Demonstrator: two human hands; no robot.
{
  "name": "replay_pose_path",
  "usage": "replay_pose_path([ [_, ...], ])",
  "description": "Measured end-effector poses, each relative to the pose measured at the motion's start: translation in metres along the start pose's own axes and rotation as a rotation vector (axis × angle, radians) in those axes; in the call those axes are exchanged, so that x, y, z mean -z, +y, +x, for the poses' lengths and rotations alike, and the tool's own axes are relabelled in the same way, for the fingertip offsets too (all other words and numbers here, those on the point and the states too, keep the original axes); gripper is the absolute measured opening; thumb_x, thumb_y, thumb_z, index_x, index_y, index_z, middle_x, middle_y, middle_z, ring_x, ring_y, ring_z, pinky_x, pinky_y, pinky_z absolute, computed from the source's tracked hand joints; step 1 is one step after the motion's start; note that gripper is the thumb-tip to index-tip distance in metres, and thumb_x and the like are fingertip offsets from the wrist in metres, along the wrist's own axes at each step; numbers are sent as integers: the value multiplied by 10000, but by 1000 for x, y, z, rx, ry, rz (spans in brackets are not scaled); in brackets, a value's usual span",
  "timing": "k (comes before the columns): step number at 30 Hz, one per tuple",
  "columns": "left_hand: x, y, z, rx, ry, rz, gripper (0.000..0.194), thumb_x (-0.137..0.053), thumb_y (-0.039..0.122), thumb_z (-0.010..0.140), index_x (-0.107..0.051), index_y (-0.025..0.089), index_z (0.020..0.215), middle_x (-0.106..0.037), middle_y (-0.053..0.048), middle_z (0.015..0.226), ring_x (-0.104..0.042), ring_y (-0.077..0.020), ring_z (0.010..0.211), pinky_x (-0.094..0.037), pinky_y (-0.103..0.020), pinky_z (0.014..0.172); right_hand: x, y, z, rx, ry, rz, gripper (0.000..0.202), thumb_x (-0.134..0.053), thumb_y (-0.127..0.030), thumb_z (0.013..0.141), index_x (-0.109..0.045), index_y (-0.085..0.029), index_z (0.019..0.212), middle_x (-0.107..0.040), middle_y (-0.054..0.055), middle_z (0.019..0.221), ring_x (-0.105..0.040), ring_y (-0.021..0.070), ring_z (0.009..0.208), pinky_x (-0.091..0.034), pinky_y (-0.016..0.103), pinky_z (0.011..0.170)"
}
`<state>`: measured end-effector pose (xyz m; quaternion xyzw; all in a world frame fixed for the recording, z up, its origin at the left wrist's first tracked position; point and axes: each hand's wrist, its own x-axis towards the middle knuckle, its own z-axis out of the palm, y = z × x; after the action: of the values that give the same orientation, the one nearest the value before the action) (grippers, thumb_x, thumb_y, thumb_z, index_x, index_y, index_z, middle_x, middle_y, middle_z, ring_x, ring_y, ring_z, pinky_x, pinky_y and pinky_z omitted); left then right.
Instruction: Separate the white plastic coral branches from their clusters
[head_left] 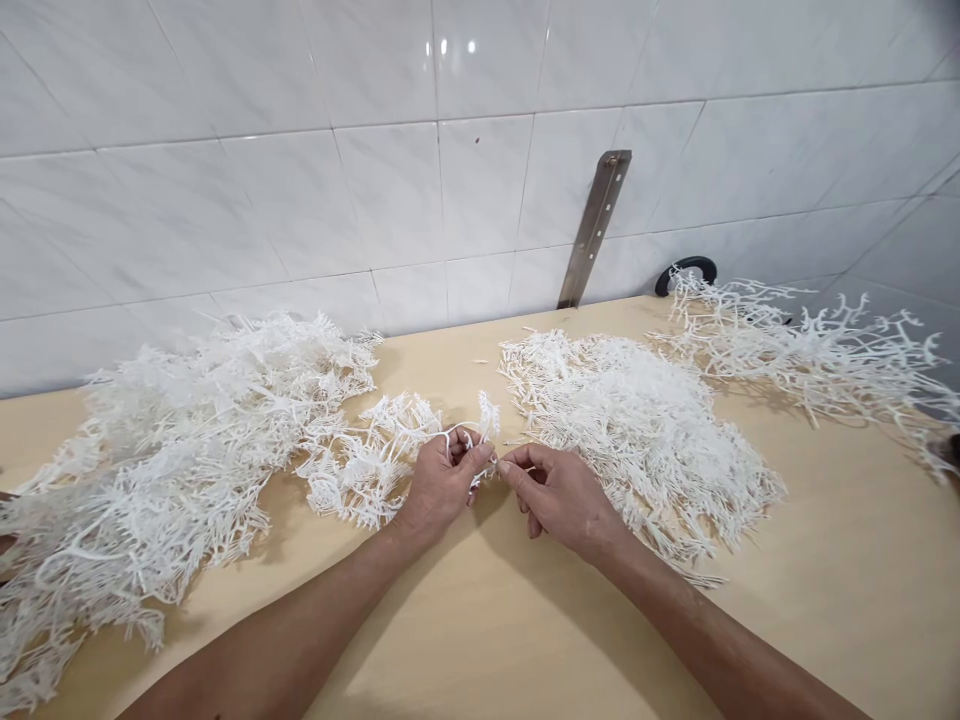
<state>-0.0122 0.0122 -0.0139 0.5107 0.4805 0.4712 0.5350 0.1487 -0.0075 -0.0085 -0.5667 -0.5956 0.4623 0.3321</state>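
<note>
My left hand (pixel 450 478) is closed around a white branching plastic sprig (pixel 487 415), whose bushy tip sticks up past the fingers. Thumb and forefinger of my right hand (pixel 551 490) are pinched together at the sprig's right side; whether a small bit sits between them is too fine to make out. Just left of my left hand lies a small cluster of similar white sprigs (pixel 367 460). Beyond my right hand spreads a flat heap of short, thin white pieces (pixel 637 430).
A large tangled pile of bushy white sprigs (pixel 210 430) covers the table's left side. Barer white branches (pixel 817 350) lie at the back right, near a black ring-shaped object (pixel 686 272). A metal bracket (pixel 596 230) stands against the tiled wall (pixel 390 200) behind the wooden table (pixel 465 620).
</note>
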Motion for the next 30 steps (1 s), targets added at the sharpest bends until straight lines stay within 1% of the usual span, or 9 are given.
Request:
replay_pose_path([
  [7, 0, 2, -1, 27, -28, -10, 366, -732, 502, 741, -550, 185, 747, -469, 58, 567, -415, -72, 430, -358, -198, 381, -2, -1, 1, -30, 43, 2, 173, -568, -351, 837, -644, -197, 812, -554, -67, 523, -557, 103, 348, -454, 200, 350],
  [12, 0, 1, -3, -22, -38, 6, 352, -716, 477, 772, -521, 186, 731, -459, 66, 545, -411, -64, 424, -346, -196, 405, -5, 4, 4, -78, 49, -8, 99, -547, -288, 811, -576, -202, 772, -569, -68, 491, -580, 123, 343, -454, 209, 363],
  [15, 1, 4, -4, -36, -24, -32, 353, -710, 484, 777, -511, 193, 762, -486, 72, 548, -406, -61, 394, -353, -204, 401, -1, 7, 7, -113, 74, 19, 59, -519, -252, 807, -529, -208, 770, -590, -55, 495, -602, 135, 363, -467, 220, 391],
  [17, 2, 7, -4, -6, -48, -46, 373, -723, 497, 762, -508, 192, 758, -514, 66, 556, -419, -61, 385, -348, -203, 392, 6, 7, 8, -124, 112, 2, 57, -529, -261, 806, -537, -208, 785, -607, -45, 522, -607, 140, 374, -482, 236, 408],
  [19, 4, 10, -4, 36, -94, -46, 385, -739, 505, 746, -525, 185, 770, -527, 61, 555, -426, -61, 380, -332, -197, 379, 16, 7, 9, -105, 185, -61, 76, -560, -286, 800, -559, -210, 800, -618, -36, 550, -612, 148, 390, -493, 254, 422],
  [22, 5, 11, -4, 56, -144, -44, 409, -751, 512, 735, -588, 167, 882, -570, 45, 601, -423, -56, 375, -307, -190, 361, 33, 10, 9, -25, 331, -223, 102, -585, -304, 795, -598, -212, 837, -624, -25, 578, -614, 156, 424, -483, 266, 446],
  [25, 5, 10, -4, 44, -182, -20, 428, -741, 527, 744, -628, 156, 925, -584, 27, 633, -432, -56, 388, -312, -192, 359, 46, 14, 10, 90, 456, -394, 144, -574, -280, 790, -646, -203, 889, -672, 19, 710, -616, 154, 487, -480, 287, 518],
  [27, 6, 7, -3, 40, -200, -11, 407, -741, 526, 748, -631, 162, 894, -545, 44, 586, -428, -61, 389, -327, -196, 366, 50, 15, 10, 159, 500, -444, 158, -564, -272, 799, -674, -202, 888, -691, 42, 786, -617, 152, 531, -484, 301, 578],
  [30, 6, 4, -2, 30, -215, -17, 385, -753, 513, 741, -620, 173, 863, -500, 63, 549, -419, -63, 391, -352, -200, 379, 49, 11, 8, 185, 492, -404, 174, -559, -306, 834, -693, -207, 884, -678, 31, 715, -609, 160, 553, -483, 301, 597],
])
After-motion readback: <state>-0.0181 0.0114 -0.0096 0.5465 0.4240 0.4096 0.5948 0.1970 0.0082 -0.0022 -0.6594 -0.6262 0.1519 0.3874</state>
